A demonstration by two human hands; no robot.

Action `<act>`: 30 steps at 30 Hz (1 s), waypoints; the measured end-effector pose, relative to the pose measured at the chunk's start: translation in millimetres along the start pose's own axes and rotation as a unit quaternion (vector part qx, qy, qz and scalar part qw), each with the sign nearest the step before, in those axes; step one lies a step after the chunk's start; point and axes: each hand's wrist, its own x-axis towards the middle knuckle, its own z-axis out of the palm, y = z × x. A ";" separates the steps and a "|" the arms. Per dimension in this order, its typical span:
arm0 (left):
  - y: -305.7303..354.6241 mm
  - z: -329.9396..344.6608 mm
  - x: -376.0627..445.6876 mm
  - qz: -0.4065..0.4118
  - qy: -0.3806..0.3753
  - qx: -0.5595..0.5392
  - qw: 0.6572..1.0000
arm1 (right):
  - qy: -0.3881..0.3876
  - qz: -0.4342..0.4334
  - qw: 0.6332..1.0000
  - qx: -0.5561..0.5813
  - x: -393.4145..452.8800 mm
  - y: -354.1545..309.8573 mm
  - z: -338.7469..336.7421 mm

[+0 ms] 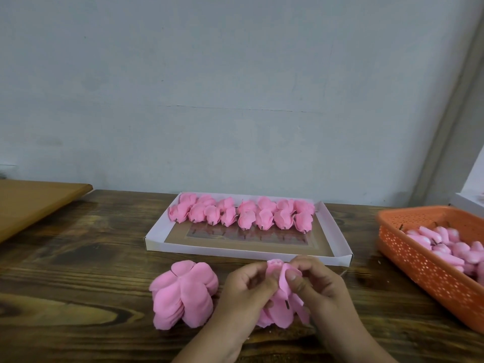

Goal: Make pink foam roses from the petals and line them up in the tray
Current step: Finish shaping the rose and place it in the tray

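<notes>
Two rows of roses in tray

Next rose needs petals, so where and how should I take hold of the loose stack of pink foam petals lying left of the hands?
Probably pinch the top layer of the stack of pink foam petals at a rounded lobe edge, coming from above on its right side, nearest the left hand. The lobes fan outward and overhang, so an edge should peel off alone. Both hands, including the right hand, currently hold the half-made pink foam rose.
</notes>
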 end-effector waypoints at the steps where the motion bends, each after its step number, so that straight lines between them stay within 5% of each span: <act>1: 0.5 1.0 -0.4 0.004 0.001 0.002 1.000 | 0.004 0.003 1.000 0.002 -0.4 1.0 0.2; 16: 3.2 3.0 -1.4 0.037 -0.052 0.008 0.998 | 0.028 0.038 0.999 -0.006 -0.4 8.6 2.1; 30: 1.1 4.1 -2.0 0.033 0.005 0.008 0.999 | 0.004 0.050 0.999 0.016 -1.8 4.0 7.0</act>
